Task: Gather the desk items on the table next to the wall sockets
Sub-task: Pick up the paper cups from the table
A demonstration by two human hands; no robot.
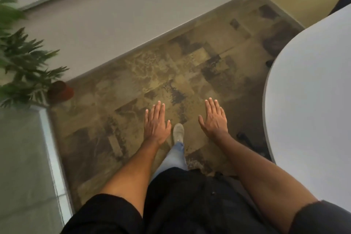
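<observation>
Nothing gathered yet, judging by this: left hand (156,125) and right hand (215,119) at centre frame, fingers straight, empty; bare round white desk (311,100) at right.

The white table (313,100) at my right is running off the frame edge. The plant (24,59) at my left is blurring and getting cropped. My shoe (178,132) is half hiding behind my left hand (156,125).

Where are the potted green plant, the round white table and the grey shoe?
Potted green plant (24,66): head view, on its leaves.
Round white table (311,91): head view, bare top.
Grey shoe (178,131): head view, its upper.
</observation>
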